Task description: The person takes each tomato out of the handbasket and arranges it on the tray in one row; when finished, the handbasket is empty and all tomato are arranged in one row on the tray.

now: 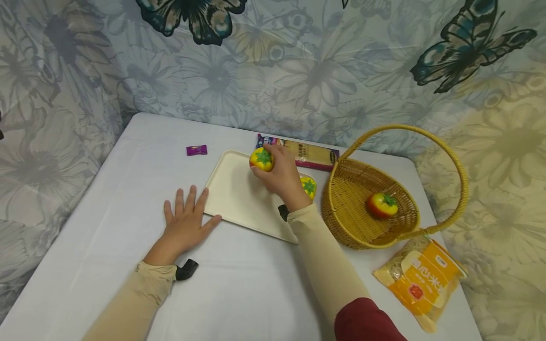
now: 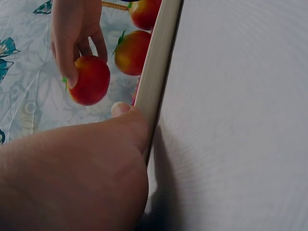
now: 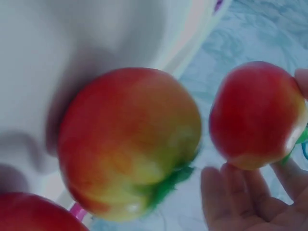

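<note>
My right hand [image 1: 281, 175] grips a red-and-yellow tomato [image 1: 261, 159] with a green leafy top, raised over the cream tray [image 1: 239, 175]. Thumb and fingertips hold its sides; in the right wrist view the held tomato [image 3: 255, 115] shows its red underside. A second tomato [image 1: 308, 187] sits at the tray's right end, and a third [image 3: 31, 214] shows in the right wrist view, hidden behind my arm in the head view. With fingers spread, my left hand [image 1: 183, 229] rests at the tray's near left corner, its thumb touching the rim [image 2: 156, 62].
A wicker basket [image 1: 341, 222] with a tall handle stands right of the tray, another tomato [image 1: 381, 205] inside. Behind the tray lies a long noodle-like packet [image 1: 315, 154]. A small purple wrapped sweet [image 1: 196, 150] lies back left, an orange food bag [image 1: 422, 282] front right.
</note>
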The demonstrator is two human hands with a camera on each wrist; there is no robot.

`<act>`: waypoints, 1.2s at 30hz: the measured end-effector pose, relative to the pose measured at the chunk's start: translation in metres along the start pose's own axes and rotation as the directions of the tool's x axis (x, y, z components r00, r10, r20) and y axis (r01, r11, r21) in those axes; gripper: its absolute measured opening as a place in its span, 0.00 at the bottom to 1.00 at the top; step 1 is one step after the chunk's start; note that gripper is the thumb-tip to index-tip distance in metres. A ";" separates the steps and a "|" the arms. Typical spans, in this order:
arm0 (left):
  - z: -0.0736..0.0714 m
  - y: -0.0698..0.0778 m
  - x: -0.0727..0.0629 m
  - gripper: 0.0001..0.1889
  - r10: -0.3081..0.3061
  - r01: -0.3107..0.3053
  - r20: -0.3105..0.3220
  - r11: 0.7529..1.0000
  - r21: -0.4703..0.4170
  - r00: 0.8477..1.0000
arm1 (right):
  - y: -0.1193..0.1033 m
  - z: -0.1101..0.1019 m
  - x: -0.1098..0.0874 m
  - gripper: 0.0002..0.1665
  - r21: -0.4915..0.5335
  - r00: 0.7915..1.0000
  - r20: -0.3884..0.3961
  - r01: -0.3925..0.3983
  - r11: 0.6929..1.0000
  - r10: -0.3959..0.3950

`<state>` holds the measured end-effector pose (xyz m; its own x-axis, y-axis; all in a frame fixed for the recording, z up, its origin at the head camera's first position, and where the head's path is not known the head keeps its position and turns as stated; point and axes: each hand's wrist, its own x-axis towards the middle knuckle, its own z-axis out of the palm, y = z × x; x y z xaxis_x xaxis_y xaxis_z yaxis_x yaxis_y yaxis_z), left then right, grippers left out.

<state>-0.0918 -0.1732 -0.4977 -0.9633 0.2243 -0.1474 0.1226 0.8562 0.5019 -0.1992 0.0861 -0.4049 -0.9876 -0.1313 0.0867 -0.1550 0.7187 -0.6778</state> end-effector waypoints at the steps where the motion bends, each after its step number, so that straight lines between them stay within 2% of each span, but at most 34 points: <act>1: 0.000 0.000 0.000 0.50 0.000 0.000 0.001 1.000 -0.001 1.000 | 0.002 0.002 0.001 0.42 -0.017 1.000 0.004 0.004 1.000 -0.004; 8: -0.002 0.003 -0.001 0.49 0.000 0.000 0.001 1.000 -0.010 1.000 | 0.009 0.013 0.003 0.43 -0.135 0.998 0.056 0.020 0.991 -0.013; 15: 0.000 0.003 0.000 0.49 0.001 -0.001 -0.009 1.000 -0.007 1.000 | 0.011 0.022 -0.003 0.44 -0.251 0.994 0.105 0.032 0.968 -0.005; 27: 0.006 -0.006 0.004 0.51 0.001 -0.001 -0.018 1.000 0.006 1.000 | 0.018 0.032 -0.007 0.45 -0.306 0.993 0.118 0.029 0.951 0.008; 36: 0.005 -0.003 0.003 0.50 0.002 -0.002 -0.024 1.000 0.001 1.000 | 0.020 0.032 -0.010 0.48 -0.281 0.994 0.109 0.024 0.959 0.007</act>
<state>-0.0940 -0.1727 -0.5045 -0.9685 0.2148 -0.1262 0.1245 0.8561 0.5017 -0.1918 0.0801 -0.4429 -0.9798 -0.2000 0.0013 -0.1798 0.8782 -0.4432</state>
